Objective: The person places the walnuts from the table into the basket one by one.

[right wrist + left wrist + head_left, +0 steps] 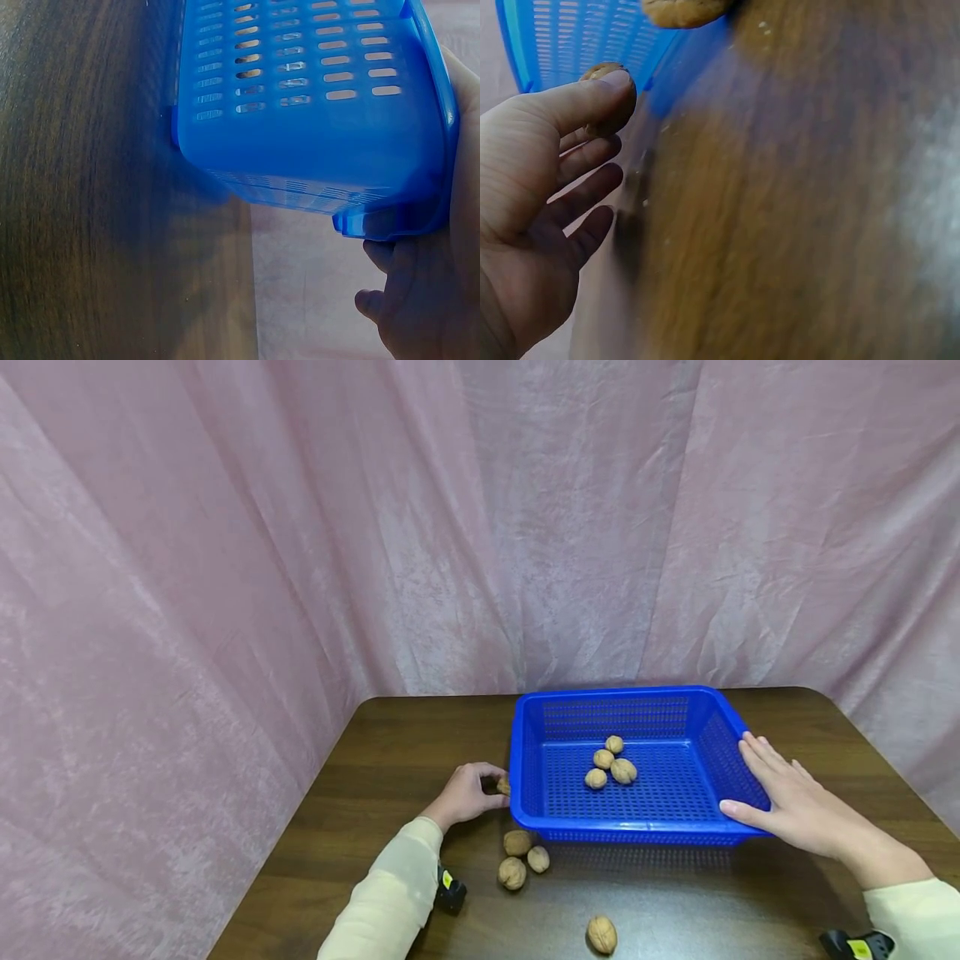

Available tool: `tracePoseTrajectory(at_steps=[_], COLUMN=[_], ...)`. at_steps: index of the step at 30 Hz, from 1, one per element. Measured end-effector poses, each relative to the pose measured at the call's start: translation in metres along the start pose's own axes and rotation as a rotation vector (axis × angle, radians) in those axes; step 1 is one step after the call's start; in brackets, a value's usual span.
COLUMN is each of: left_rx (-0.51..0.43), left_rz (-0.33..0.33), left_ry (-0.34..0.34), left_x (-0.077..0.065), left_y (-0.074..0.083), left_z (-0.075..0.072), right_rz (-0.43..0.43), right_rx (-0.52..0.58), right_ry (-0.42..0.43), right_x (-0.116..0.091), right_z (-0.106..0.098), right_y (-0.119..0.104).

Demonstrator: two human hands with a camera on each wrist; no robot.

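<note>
My left hand (470,793) pinches a walnut (620,112) between thumb and fingers, close beside the left wall of a blue plastic basket (525,760). Its lower fingers spread loosely under the nut in the left wrist view. Over at the basket's right side, my right hand (806,806) rests on the rim with its fingers straight. The thumb lies near the front right corner. Several walnuts (622,771) sit grouped on the basket's slotted floor.
Three walnuts (512,872) lie together on the brown wooden table (315,860), just off the basket's front left corner. A single walnut (602,935) lies nearer the front. Pink curtains (585,527) hang behind the table.
</note>
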State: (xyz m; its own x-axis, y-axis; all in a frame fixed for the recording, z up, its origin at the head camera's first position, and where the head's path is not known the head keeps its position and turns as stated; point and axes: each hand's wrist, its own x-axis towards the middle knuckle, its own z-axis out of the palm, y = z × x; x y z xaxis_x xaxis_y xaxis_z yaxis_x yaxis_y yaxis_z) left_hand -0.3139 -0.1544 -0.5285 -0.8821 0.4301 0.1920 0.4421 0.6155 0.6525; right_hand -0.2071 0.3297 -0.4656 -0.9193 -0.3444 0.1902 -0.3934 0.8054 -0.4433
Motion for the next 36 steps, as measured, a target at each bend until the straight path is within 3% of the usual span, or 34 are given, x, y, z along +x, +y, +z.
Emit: tracePoseTrajectory(at_steps=[11, 19, 26, 36], left_rx=[0.018, 0.046, 0.095, 0.134], left_rz=[-0.051, -0.082, 0.01, 0.204], left_ry=[0.02, 0.055, 0.118, 0.135], left_x=[-0.01, -0.019, -0.022, -0.009], left_y=[-0.001, 0.011, 0.027, 0.079], left_z=[-0.024, -0.051, -0.07, -0.086], right_rz=[0.002, 0.001, 0.003, 0.006], right_rx=[-0.001, -0.001, -0.003, -0.002], right_ry=[-0.001, 0.002, 0.0, -0.004], right_x=[0.0, 0.0, -0.001, -0.001], right_z=[-0.001, 0.0, 0.0, 0.0], right_y=[-0.002, -0.001, 0.0, -0.001])
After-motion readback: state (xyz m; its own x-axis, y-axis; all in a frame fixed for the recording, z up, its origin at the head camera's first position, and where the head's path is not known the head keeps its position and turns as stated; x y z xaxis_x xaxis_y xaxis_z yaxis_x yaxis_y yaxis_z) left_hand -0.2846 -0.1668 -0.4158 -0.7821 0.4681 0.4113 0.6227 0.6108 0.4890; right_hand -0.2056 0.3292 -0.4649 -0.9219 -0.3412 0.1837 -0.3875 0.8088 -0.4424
